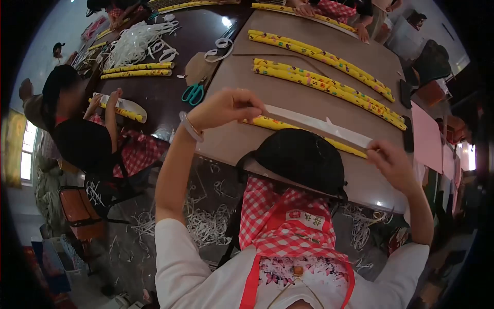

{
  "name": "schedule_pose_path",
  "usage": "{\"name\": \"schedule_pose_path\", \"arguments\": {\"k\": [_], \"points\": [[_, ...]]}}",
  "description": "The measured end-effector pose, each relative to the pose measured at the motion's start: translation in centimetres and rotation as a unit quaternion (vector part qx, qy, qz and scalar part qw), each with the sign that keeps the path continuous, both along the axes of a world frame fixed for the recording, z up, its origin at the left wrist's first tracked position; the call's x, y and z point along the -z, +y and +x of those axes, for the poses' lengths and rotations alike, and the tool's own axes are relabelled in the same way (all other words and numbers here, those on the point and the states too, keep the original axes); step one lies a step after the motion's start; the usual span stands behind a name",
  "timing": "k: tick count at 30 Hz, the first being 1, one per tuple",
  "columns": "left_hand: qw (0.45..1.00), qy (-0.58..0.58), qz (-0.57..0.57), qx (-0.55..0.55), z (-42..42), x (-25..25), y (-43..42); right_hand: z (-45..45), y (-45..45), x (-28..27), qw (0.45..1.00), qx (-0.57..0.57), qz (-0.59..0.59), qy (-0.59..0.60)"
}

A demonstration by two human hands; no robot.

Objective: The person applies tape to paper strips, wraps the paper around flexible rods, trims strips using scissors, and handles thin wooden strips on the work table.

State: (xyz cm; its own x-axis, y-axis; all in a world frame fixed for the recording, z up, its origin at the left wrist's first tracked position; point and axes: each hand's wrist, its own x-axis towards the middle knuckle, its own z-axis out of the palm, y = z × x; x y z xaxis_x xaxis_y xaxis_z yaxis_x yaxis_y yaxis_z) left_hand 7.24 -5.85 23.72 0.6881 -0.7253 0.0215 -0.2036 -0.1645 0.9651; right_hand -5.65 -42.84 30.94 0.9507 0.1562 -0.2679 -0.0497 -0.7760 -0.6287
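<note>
Near table's point(221, 136) front edge, L hand point(231, 108) & R hand point(393, 165) pinch opp. ends of white strip point(314, 122) along yellow roll point(278, 124), apparently unfin., w/ seemingly fin. rolls point(334, 91) farther across table.

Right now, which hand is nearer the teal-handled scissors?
Left. The left hand is just right of the scissors, pinching one end of the white strip; the right hand is much farther right, at the other end.
</note>
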Motion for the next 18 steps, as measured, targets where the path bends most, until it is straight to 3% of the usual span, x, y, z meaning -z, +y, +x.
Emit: {"name": "schedule_pose_path", "arguments": {"k": [2, 4, 6, 8, 13, 18], "points": [[0.997, 0.036, 0.053, -0.048, 0.9, 3.3, 2.3, 4.2, 1.7, 6.8, 0.989, -0.004, 0.15, 0.007], [0.972, 0.129, 0.075, -0.181, 1.5, 6.6, 4.4, 8.0, 3.5, 10.9, 0.987, -0.033, 0.152, 0.047], [0.962, 0.148, 0.058, -0.222, 2.4, 9.4, 5.7, 11.0, 5.2, 14.0, 0.983, -0.059, 0.153, 0.087], [0.93, 0.137, 0.061, -0.335, 3.3, 12.3, 6.5, 13.2, 6.3, 16.6, 0.992, -0.023, 0.114, 0.049], [0.924, 0.173, 0.025, -0.34, 5.7, 16.0, 4.9, 14.1, 5.1, 21.9, 0.996, 0.014, 0.08, 0.024], [0.927, 0.213, -0.035, -0.307, 7.0, 16.6, 4.1, 14.3, 4.9, 22.4, 0.996, 0.056, 0.061, 0.04]]}}
